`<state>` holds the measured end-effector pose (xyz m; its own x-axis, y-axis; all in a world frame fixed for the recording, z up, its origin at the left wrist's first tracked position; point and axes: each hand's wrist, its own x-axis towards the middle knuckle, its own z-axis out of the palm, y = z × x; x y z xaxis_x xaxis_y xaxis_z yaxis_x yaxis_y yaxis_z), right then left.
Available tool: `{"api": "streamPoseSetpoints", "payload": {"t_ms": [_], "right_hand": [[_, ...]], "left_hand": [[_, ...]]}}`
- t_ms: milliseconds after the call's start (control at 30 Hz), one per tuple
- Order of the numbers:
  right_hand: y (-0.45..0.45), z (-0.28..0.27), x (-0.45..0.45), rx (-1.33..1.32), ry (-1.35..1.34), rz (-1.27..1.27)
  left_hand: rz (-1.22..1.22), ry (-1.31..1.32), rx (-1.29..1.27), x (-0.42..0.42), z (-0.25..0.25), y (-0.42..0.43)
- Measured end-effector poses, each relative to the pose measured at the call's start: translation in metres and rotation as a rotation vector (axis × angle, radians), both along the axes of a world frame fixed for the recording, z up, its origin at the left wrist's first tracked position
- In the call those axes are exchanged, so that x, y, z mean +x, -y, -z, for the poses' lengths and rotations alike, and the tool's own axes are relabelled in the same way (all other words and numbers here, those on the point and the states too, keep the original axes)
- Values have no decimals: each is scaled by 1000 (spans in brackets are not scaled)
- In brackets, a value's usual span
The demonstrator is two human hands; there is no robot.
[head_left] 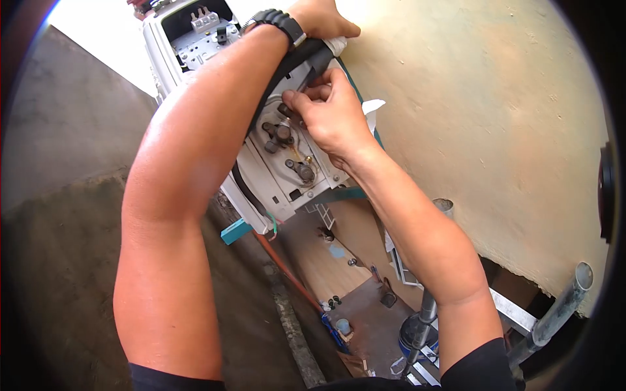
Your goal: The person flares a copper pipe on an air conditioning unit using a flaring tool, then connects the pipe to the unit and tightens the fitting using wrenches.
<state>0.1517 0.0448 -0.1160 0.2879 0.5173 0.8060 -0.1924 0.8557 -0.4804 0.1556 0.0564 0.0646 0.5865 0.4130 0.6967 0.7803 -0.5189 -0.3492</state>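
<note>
An outdoor air-conditioner unit [261, 205] with a white casing fills the upper middle, its brass-coloured valves [282, 134] exposed. Black wrapped piping [297, 62] runs down beside them. My left hand [321, 19], below a black wristwatch [280, 26], reaches over the top of the piping; most of its fingers are hidden. Just above the valves, my right hand [329, 114] has its fingers curled against a dark grey strip of wrap [318, 62], thumb bent inward. White wrap [336, 45] shows at the piping's upper end.
An open terminal compartment [205, 39] is at the unit's top left. A rough beige wall [482, 130] stands on the right. Metal scaffold tubes [561, 313] are at lower right. Far below are a floor [372, 313] and a dark bucket [417, 332].
</note>
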Motion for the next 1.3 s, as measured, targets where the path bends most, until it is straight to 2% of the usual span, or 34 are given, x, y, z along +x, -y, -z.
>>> {"api": "streamPoseSetpoints", "payload": {"t_ms": [67, 267, 333, 433, 600, 667, 700, 767, 867, 1033, 1100, 1133, 1300], "right_hand": [[-4, 3, 2, 19, 30, 87], [4, 0, 14, -21, 100, 8], [15, 1, 15, -115, 98, -147], [24, 5, 25, -137, 164, -230], [19, 1, 25, -133, 168, -175], [5, -5, 39, -94, 112, -283], [7, -6, 37, -118, 117, -233], [13, -3, 34, -110, 106, -241], [19, -3, 35, -113, 118, -255], [22, -2, 37, -131, 178, -243], [16, 0, 34, -118, 148, -259], [13, 0, 33, -108, 118, -273], [11, 0, 34, -119, 148, -325]], "left_hand": [[7, 0, 9, 1, 2, -2], [34, 24, -12, 3, 7, 1], [38, 31, -25, 3, 9, 2], [47, 35, -23, 2, 9, -1], [61, -20, 6, 2, 10, -3], [38, 28, -20, 2, 14, 0], [36, 23, -18, 2, 14, 0], [-114, -148, 112, 3, 13, -1], [-20, -131, 184, 0, 10, -17], [-120, -140, 64, -2, 14, -10], [109, -165, 261, -9, 19, -23], [108, -165, 262, -8, 19, -25], [-88, -257, 274, -14, 27, -6]]}}
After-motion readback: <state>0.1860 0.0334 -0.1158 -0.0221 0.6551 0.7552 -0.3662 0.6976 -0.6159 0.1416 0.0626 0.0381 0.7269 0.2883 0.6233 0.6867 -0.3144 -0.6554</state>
